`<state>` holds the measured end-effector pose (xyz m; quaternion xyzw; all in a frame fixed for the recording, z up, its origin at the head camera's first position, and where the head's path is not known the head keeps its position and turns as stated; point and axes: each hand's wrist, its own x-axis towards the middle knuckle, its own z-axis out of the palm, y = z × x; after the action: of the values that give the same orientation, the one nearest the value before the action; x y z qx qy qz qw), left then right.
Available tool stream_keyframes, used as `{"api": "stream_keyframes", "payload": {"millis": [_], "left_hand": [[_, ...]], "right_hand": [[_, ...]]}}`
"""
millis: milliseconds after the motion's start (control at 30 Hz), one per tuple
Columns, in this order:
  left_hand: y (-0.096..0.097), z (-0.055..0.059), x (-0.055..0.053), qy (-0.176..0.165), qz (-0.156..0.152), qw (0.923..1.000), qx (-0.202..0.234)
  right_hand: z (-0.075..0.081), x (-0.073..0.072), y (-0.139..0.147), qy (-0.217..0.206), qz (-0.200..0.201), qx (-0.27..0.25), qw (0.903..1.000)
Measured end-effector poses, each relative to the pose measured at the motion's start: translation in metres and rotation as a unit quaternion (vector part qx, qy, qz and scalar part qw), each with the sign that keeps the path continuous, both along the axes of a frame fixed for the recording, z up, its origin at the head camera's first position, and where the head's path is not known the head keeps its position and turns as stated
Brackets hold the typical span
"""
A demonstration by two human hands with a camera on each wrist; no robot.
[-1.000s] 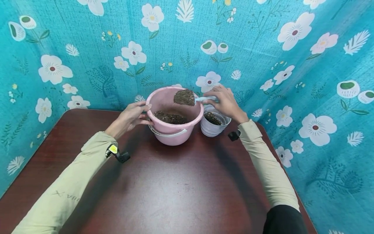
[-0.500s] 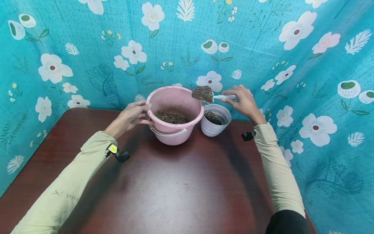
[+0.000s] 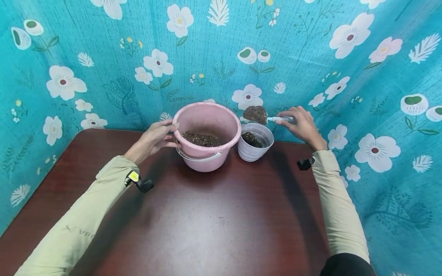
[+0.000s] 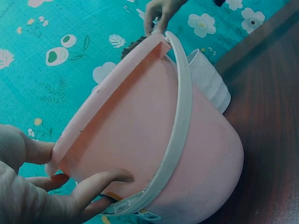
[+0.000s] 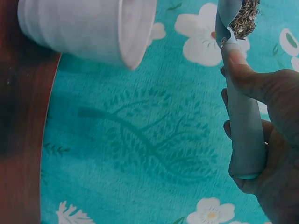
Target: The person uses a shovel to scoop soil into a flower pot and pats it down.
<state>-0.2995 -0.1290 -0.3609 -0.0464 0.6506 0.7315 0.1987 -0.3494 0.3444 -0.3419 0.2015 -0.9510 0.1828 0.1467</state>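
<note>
My left hand (image 3: 155,137) grips the rim of a pink bucket (image 3: 203,163), thumb over the edge and fingers against the outer side. Dark soil (image 3: 202,138) lies in the bottom of the bucket. The handle of a light-blue trowel (image 5: 246,130) is held in my right hand (image 3: 301,124). The trowel's blade carries a heap of soil (image 3: 255,114) and is above the rim of a white plastic pot (image 3: 251,152). Inside the pot, some soil (image 3: 252,139) shows at the bottom. The bucket's white handle (image 4: 180,116) hangs down its side.
The bucket and the pot stand side by side near the back edge of a dark brown table (image 3: 193,222). A turquoise flowered curtain (image 3: 207,50) hangs close behind them and along the right side. Small cameras are strapped to both wrists.
The right hand has moved to the right with the loaded trowel, from over the bucket to above the pot. My left hand stays on the bucket's rim.
</note>
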Motion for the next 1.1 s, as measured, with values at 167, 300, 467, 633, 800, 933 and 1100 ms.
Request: {"api": "stream_keyframes", "payload": {"millis": [167,300,467,633,800,933,1100], "left_hand": [[0.000,-0.001,0.000,0.005,0.002,1.0000,-0.001],[0.000,-0.001,-0.001,0.004,0.004,1.0000,0.001],[0.000,-0.002,0.000,0.005,0.004,1.0000,-0.002],[0.000,-0.002,0.001,0.009,0.002,1.0000,0.000],[0.000,-0.002,0.001,0.009,0.004,0.9999,0.004],[0.000,-0.002,0.002,0.007,0.002,1.0000,0.003],[-0.001,-0.002,0.002,0.012,0.003,0.9999,-0.003]], "right_hand": [[-0.006,0.001,0.010,-0.003,-0.010,0.007,0.9999],[-0.009,0.005,0.017,-0.018,-0.015,0.013,0.9996],[-0.015,0.009,0.024,-0.017,-0.016,0.023,0.9995],[-0.019,0.012,0.028,0.003,-0.014,0.047,0.9988],[-0.020,0.015,0.027,0.031,-0.016,0.078,0.9963],[-0.022,0.016,0.025,0.073,-0.023,0.127,0.9889],[-0.023,0.020,0.012,0.171,-0.030,0.188,0.9667]]}}
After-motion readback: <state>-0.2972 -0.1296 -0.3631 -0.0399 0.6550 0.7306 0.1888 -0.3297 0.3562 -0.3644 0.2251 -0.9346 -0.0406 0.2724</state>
